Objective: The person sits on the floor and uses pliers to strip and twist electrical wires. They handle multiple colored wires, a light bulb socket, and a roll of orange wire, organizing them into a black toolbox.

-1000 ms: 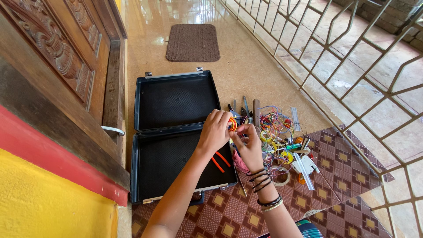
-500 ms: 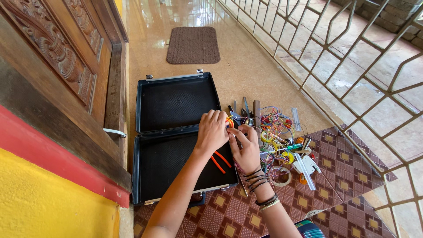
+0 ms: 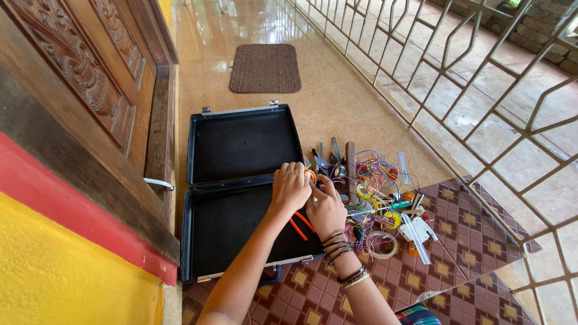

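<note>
Both hands meet over the right edge of the open black case (image 3: 241,198). The left hand (image 3: 290,188) is curled, fingers closed round a small orange piece (image 3: 310,175) (whether a roll of tape or a tool handle is too small to tell), and the right hand (image 3: 327,209) cups in beside it, its fingertips touching the same piece from the right. The orange piece sits at the very top of the two hands, between them, so neither hand is nearer; both are on it. Just below the hands, two orange handles (image 3: 299,225) lie slanting inside the lower half of the case. To the right, touching distance away, lies the heap of coloured wires and tools (image 3: 376,192) on the patterned mat (image 3: 469,241).
</note>
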